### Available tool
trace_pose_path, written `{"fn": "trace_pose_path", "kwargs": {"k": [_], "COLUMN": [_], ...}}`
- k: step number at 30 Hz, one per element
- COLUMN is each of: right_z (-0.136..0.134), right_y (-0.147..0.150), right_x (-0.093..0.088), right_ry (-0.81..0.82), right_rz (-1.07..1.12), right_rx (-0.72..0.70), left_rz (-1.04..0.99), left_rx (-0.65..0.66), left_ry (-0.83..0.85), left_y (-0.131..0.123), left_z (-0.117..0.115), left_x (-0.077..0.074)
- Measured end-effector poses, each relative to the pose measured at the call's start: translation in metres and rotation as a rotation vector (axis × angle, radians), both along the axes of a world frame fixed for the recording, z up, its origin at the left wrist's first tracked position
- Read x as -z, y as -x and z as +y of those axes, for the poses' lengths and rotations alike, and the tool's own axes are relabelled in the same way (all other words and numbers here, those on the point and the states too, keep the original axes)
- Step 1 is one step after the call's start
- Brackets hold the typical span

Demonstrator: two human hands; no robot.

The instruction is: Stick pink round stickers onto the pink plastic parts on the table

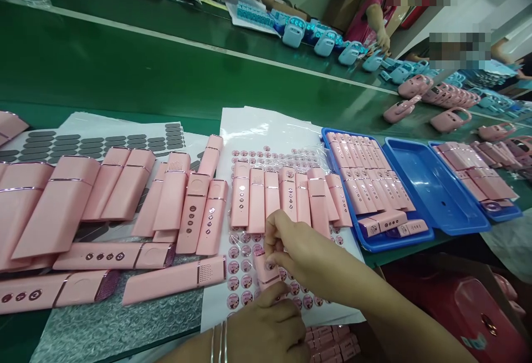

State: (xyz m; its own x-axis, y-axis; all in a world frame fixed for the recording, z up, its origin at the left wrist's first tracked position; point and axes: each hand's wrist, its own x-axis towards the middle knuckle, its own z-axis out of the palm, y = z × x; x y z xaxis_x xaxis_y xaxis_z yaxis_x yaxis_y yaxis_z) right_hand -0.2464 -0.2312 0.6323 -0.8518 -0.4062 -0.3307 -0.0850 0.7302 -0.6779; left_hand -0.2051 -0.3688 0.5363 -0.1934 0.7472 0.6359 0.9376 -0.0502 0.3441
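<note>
- One pink unit [261, 272] is lying between both hands, over the white sheet [214, 294].
- The left hand [272, 318] is holding the unit's near end, its grip folded about it.
- The right hand [293, 244] is resting thumb and forefinger close together on the unit's face; its fingers are hiding whether the grip is pinching a sticker, so I cannot tell.
- Judging by this, the unit is probably getting its round sticker, so it is seeming only part done.
- Many stickers [233, 284] are sitting in rows on the sheet, suggesting plenty of work is remaining.
- Just beyond the hands, a row [257, 202] of units is lying across the sheet; some are showing buttons, others plain backs, and I cannot tell which are finished.
- At left, a pile [58, 208] is lying loose, apparently waiting.
- At right, a blue tray [399, 243] is holding two packed rows, with two units lying crosswise in front; these are looking like the done ones, though their marks are showing too small to confirm.
</note>
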Motion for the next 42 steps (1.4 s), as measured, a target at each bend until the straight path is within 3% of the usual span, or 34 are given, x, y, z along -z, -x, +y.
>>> {"fn": "trace_pose_path", "kwargs": {"k": [5,23,34,42], "right_z": [0.000,-0.003,-0.001,-0.010], "right_y": [-0.003,-0.006,-0.010,-0.013], "right_x": [0.002,0.007,0.005,0.019], "right_ry": [-0.069,-0.080,0.125,0.128], "right_rz": [0.010,0.016,-0.014,-0.045], "right_rx": [-0.024,-0.027,0.322,0.428], "left_rz": [0.014,0.017,0.011,-0.036], "left_rx": [-0.009,-0.030,0.007,0.002], "left_ry": [-0.019,-0.015,0.018,-0.028], "left_y": [-0.002,-0.002,0.000,-0.003], "left_z": [0.001,0.002,0.000,0.001], "left_x": [0.004,0.003,0.002,0.008]}}
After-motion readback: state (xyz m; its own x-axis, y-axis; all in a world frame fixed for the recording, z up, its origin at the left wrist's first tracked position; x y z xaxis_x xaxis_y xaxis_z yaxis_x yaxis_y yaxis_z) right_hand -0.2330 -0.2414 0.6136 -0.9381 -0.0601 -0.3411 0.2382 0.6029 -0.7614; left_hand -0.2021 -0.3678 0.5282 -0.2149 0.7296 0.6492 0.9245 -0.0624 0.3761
